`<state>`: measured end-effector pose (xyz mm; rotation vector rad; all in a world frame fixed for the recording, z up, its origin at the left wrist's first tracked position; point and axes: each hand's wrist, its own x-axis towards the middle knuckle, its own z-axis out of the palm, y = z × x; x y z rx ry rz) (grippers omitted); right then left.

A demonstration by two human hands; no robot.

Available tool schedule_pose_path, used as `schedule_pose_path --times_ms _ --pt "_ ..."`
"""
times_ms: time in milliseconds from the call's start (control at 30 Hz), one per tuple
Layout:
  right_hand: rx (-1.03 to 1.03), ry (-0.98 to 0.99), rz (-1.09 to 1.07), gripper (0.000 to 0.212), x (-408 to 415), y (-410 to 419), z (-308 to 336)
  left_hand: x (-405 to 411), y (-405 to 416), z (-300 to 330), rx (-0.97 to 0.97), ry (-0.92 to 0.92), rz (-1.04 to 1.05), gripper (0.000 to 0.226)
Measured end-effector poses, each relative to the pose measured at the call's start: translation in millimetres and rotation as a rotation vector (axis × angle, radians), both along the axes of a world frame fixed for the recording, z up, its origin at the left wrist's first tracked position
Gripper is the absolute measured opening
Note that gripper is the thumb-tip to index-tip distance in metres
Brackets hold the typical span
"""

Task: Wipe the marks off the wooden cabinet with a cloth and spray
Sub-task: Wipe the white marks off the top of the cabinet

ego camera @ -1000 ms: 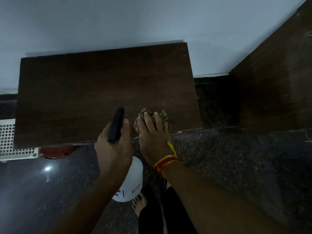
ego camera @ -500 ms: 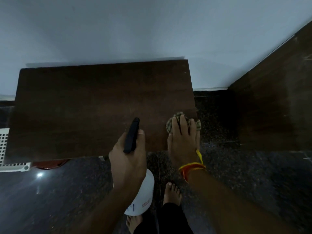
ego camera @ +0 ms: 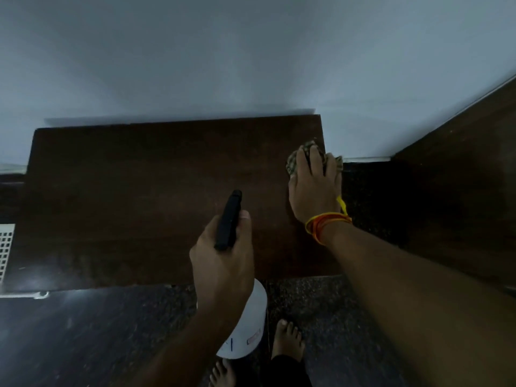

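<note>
the spray bottle (ego camera: pixel 245 328) was held in the left hand (ego camera: pixel 223 263), its grip curled round the neck, the black nozzle (ego camera: pixel 229 219) pointed away toward the wall (ego camera: pixel 223 57) and the white body hung below the front edge. the checked cloth (ego camera: pixel 296 160) was pressed flat under the right hand (ego camera: pixel 314 188) at the far right corner of the dark wooden cabinet (ego camera: pixel 139 196), fingers straight. the surface was backed against the pale wall, above a dark speckled floor (ego camera: pixel 83 339) where bare feet (ego camera: pixel 287 342) were seen.
</note>
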<state>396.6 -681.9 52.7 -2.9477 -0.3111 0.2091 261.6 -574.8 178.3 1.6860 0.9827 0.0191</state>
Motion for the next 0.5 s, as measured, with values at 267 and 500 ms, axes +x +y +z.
schedule_pose_path --times_ms 267,500 --pt "0.004 0.045 0.035 0.057 60.5 7.6 0.0 8.3 4.0 -8.5 0.020 -0.025 0.030 0.027" --pt "0.010 0.074 0.065 0.058 30.4 -4.7 5.3 -5.7 4.9 -7.7 0.025 -0.031 0.007 0.026"
